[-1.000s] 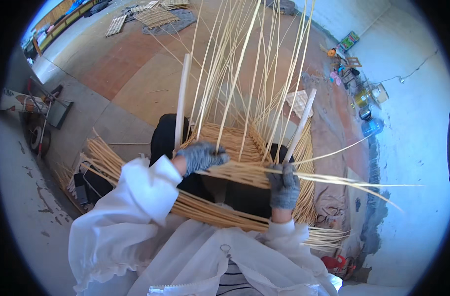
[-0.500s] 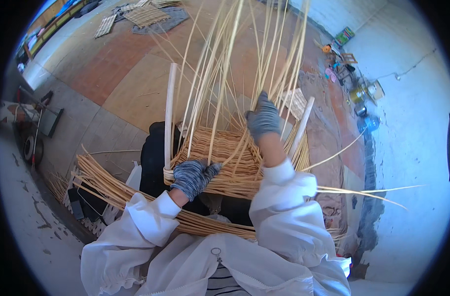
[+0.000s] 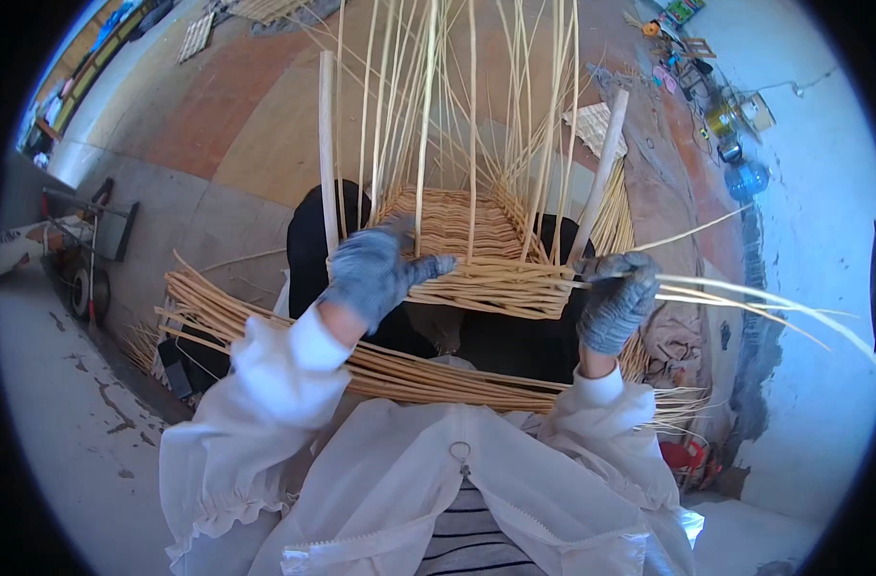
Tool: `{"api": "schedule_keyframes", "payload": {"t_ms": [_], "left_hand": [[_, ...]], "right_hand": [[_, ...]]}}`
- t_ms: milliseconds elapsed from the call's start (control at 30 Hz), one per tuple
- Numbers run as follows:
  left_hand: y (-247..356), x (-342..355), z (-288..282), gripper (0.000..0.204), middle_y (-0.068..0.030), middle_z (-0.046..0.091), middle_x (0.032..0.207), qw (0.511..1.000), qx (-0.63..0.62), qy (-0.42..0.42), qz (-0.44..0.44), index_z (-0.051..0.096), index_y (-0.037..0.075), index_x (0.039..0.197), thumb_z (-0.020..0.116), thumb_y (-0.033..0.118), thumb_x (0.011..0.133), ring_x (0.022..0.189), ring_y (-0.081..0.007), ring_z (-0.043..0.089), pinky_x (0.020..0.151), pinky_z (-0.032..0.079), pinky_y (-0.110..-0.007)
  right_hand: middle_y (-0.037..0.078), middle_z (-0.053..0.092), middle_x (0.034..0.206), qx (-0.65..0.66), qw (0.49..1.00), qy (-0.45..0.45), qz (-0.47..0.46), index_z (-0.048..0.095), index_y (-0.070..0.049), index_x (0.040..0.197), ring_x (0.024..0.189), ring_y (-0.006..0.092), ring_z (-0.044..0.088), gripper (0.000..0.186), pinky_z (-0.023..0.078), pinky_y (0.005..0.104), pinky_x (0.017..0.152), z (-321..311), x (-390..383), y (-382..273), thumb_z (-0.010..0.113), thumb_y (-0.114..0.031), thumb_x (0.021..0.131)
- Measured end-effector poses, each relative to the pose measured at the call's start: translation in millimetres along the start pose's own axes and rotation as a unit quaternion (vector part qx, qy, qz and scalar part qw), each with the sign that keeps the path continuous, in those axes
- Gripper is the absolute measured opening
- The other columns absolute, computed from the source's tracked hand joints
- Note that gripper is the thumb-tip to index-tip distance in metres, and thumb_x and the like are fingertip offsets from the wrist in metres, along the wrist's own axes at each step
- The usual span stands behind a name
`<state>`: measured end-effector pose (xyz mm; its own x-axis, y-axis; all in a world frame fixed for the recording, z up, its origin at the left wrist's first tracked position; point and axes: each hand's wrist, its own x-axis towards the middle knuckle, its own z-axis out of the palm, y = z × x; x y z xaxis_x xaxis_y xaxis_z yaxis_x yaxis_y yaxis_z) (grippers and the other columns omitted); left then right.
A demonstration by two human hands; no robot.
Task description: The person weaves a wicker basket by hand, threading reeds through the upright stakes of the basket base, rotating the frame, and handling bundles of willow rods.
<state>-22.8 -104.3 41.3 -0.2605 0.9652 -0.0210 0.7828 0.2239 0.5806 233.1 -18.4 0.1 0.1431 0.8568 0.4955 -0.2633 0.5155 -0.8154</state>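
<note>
A half-woven wicker basket (image 3: 515,286) lies across my knees, its tall thin stakes (image 3: 472,144) rising from the weave. One thick peeled post (image 3: 328,144) stands at its left corner, another thick post (image 3: 603,173) leans outward at the right. My left hand (image 3: 366,276), in a grey knit glove, is at the near left corner with the thumb along the rim; motion blurs its fingers. At the near right corner my gloved right hand (image 3: 618,300) is closed around wicker rods (image 3: 745,293), whose long ends stick out to the right.
A bundle of loose rods (image 3: 428,376) lies across my lap. More rods (image 3: 614,223) are on the floor beyond the right post, near a woven mat (image 3: 596,127). A wheeled frame (image 3: 90,240) stands left; a blue water jug (image 3: 745,180) sits by the right wall.
My right hand has come down from among the stakes on the right to the near right corner and holds rods there. My left hand has moved up slightly. The view has shifted.
</note>
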Motion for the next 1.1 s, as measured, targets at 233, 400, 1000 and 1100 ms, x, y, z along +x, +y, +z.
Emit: {"api": "schedule_keyframes", "payload": {"t_ms": [233, 400, 1000, 1100], "left_hand": [[61, 34, -21, 0.044, -0.0158, 0.061, 0.108, 0.995, 0.040, -0.047, 0.081, 0.042, 0.001, 0.128, 0.050, 0.024, 0.092, 0.095, -0.0267, 0.061, 0.083, 0.048, -0.037], [32, 109, 75, 0.040, -0.0089, 0.060, 0.093, 0.944, -0.269, -0.187, -0.038, 0.039, 0.001, 0.126, 0.047, 0.023, 0.094, 0.078, -0.0215, 0.059, 0.067, 0.051, -0.033], [77, 49, 102, 0.032, -0.0144, 0.065, 0.081, 0.967, -0.195, -0.146, 0.080, 0.062, 0.003, 0.088, 0.073, 0.031, 0.075, 0.078, -0.0263, 0.063, 0.070, 0.049, -0.036], [86, 40, 101, 0.031, -0.0142, 0.064, 0.077, 0.976, -0.177, -0.100, 0.081, 0.062, 0.004, 0.085, 0.067, 0.034, 0.079, 0.074, -0.0291, 0.062, 0.068, 0.048, -0.039]], "right_hand": [[0.008, 0.054, 0.064, 0.062, 0.993, -0.017, 0.097, 0.048, -0.005, 0.083, 0.055, 0.0172, 0.052, 0.036, 0.049, 0.0317, 0.055, -7, 11, -7, 0.044, -0.039, 0.094], [0.006, 0.053, 0.066, 0.111, 0.984, -0.042, 0.130, 0.048, -0.009, 0.087, 0.061, 0.0190, 0.054, 0.026, 0.050, 0.0395, 0.069, 37, 4, -47, 0.039, -0.031, 0.097], [0.016, 0.059, 0.098, -0.093, 0.967, -0.107, 0.213, 0.050, -0.004, 0.095, 0.089, 0.0255, 0.062, 0.011, 0.051, 0.0400, 0.084, -56, 77, -58, 0.054, 0.000, 0.086], [0.013, 0.053, 0.113, -0.145, 0.956, -0.237, 0.093, 0.048, -0.004, 0.122, 0.098, 0.0227, 0.059, 0.040, 0.045, 0.0310, 0.088, 1, 121, -36, 0.058, -0.002, 0.083]]}}
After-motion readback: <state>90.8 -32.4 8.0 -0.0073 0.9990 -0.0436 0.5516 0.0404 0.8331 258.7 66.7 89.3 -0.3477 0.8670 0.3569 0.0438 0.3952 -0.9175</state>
